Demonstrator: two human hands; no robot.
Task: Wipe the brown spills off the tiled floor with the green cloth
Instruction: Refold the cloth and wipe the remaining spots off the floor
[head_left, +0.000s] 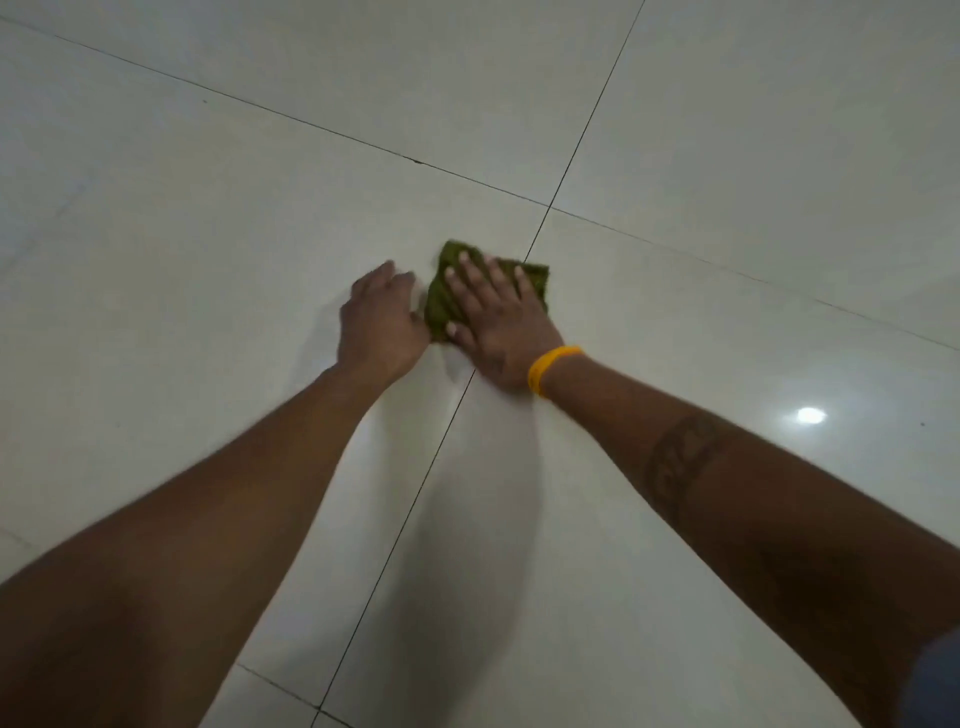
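Both hands reach out over the pale glossy tiled floor (727, 156). Nearest, a yellow band (551, 368) circles the right wrist. Beyond it, the right hand (501, 322) lies flat with fingers spread and straight, pressing down on the crumpled green cloth (441, 306), which covers a dark grout line just short of where four tiles meet. Its palm hides much of the cloth. At the cloth's left edge, the left hand (382, 322) is blurred; its fingers look loose, their tips hidden, and contact with the cloth is unclear.

glossy pale floor tiles (727, 130), dark grout lines (587, 130), light glare (810, 415).
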